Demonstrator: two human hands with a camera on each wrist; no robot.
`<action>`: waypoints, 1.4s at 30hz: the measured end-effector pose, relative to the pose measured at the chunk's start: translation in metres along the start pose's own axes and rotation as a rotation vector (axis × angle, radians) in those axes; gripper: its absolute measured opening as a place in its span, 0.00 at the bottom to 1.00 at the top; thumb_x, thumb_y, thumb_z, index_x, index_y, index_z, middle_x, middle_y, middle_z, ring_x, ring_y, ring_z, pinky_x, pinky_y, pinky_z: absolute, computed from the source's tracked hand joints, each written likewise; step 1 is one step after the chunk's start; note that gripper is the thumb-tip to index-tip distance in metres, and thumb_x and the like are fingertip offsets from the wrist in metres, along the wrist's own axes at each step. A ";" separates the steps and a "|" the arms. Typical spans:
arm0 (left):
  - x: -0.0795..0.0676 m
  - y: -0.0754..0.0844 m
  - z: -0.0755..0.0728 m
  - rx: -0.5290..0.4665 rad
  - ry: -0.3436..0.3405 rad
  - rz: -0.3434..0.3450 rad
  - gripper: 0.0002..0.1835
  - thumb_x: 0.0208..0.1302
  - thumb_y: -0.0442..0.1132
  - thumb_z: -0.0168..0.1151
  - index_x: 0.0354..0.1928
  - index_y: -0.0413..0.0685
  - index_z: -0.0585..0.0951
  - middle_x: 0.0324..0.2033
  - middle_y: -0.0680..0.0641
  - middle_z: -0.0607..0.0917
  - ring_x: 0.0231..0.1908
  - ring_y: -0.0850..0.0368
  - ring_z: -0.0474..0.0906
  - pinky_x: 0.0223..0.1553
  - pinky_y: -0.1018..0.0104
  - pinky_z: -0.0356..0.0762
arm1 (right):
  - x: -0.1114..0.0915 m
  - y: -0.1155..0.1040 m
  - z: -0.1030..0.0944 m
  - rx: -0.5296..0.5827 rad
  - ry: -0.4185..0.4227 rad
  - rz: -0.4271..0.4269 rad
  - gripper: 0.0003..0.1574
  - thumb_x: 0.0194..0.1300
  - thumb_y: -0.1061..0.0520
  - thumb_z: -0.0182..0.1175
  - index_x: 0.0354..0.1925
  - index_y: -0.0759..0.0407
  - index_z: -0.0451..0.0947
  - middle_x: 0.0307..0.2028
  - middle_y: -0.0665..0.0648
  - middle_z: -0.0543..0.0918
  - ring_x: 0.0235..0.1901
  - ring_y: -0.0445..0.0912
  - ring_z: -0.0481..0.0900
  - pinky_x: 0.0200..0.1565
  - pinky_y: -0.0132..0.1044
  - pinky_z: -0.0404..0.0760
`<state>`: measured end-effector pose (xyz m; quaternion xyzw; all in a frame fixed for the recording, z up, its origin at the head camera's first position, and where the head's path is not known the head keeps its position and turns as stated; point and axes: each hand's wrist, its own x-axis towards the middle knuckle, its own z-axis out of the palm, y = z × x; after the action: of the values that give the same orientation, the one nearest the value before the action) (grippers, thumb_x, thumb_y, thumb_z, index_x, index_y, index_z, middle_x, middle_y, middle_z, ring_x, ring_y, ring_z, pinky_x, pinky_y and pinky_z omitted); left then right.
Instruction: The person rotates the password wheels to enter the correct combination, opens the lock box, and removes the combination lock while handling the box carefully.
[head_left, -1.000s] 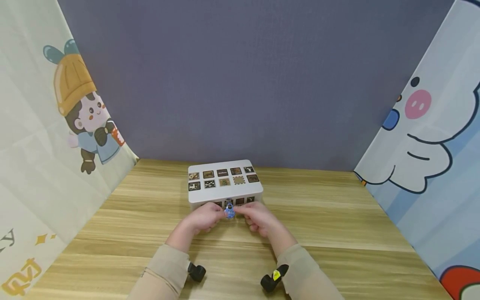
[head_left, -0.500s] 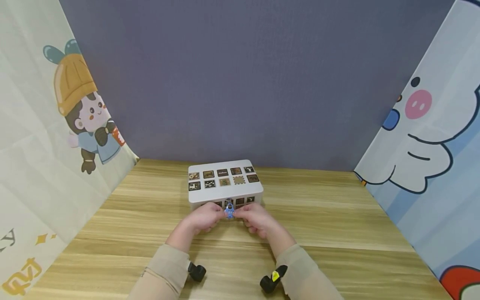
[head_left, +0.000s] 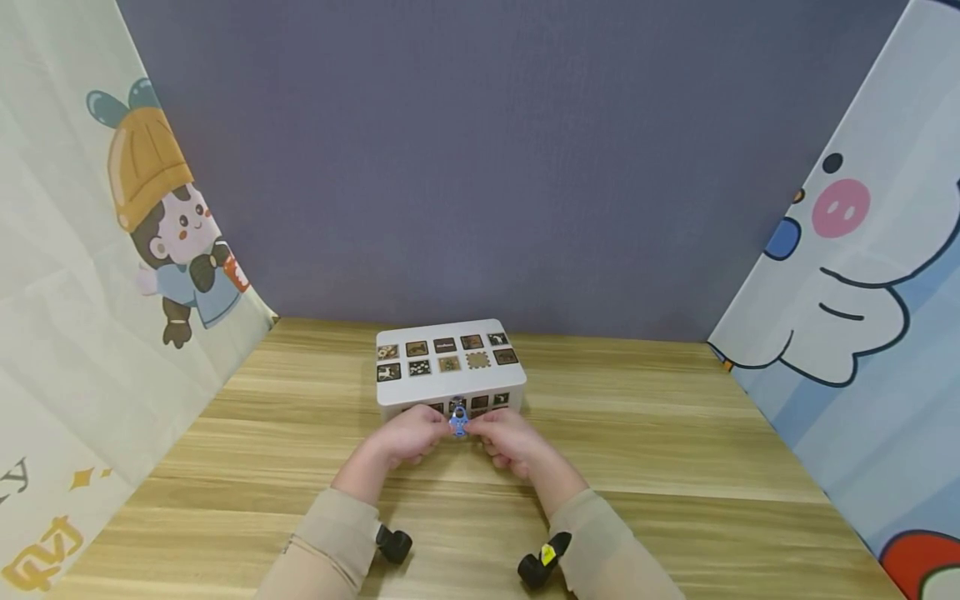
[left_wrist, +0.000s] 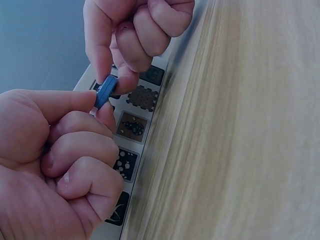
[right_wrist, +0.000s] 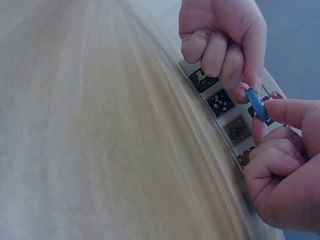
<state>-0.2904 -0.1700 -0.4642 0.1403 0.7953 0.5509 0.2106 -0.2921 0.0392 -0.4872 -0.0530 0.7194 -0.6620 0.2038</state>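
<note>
A small blue padlock [head_left: 459,427] with a metal shackle is at the front of a white tin box [head_left: 450,388], right by its latch. My left hand [head_left: 409,434] pinches the padlock's left edge between thumb and forefinger. From the other side, my right hand [head_left: 512,437] pinches the right edge the same way. In the left wrist view the blue padlock body [left_wrist: 106,91] shows edge-on between both sets of fingertips, and the other fingers are curled in. The right wrist view shows the padlock [right_wrist: 257,104] gripped from both sides; its shackle is mostly hidden there.
The box stands near the back of a wood-grain table [head_left: 637,450], its lid and front covered with small square pictures. A grey-purple panel [head_left: 480,167] rises behind. Cartoon-printed curtains close off the left [head_left: 67,250] and right sides [head_left: 922,333].
The right hand has shifted slightly left, its fingertips closing in on the padlock's right edge. The left hand and the box have stayed in place.
</note>
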 end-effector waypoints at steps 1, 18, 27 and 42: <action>0.000 0.000 0.000 0.002 0.000 0.002 0.12 0.73 0.38 0.57 0.31 0.37 0.77 0.11 0.57 0.62 0.11 0.65 0.54 0.13 0.73 0.54 | 0.000 0.000 0.000 0.004 0.000 0.001 0.17 0.68 0.53 0.65 0.40 0.70 0.82 0.15 0.45 0.62 0.13 0.37 0.55 0.15 0.28 0.55; -0.002 0.003 0.001 0.008 0.011 0.007 0.12 0.73 0.38 0.57 0.33 0.35 0.78 0.11 0.57 0.62 0.11 0.64 0.54 0.13 0.73 0.54 | -0.002 -0.003 0.005 0.042 0.006 0.012 0.15 0.68 0.54 0.63 0.29 0.62 0.76 0.14 0.46 0.60 0.13 0.38 0.54 0.15 0.28 0.54; -0.003 0.003 0.002 0.007 0.015 0.005 0.12 0.73 0.37 0.57 0.33 0.35 0.78 0.11 0.57 0.63 0.11 0.64 0.54 0.14 0.72 0.54 | -0.002 -0.002 0.005 0.032 0.007 0.011 0.18 0.68 0.54 0.62 0.24 0.57 0.70 0.14 0.46 0.60 0.12 0.37 0.54 0.15 0.28 0.54; -0.001 0.001 0.001 -0.009 0.008 -0.006 0.12 0.72 0.37 0.56 0.30 0.37 0.75 0.11 0.57 0.62 0.11 0.64 0.54 0.13 0.73 0.54 | -0.002 -0.002 0.006 0.030 0.017 0.028 0.23 0.68 0.52 0.62 0.20 0.53 0.65 0.14 0.46 0.59 0.12 0.38 0.53 0.15 0.28 0.54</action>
<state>-0.2887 -0.1693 -0.4634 0.1347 0.7939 0.5546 0.2098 -0.2883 0.0341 -0.4849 -0.0340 0.7117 -0.6702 0.2077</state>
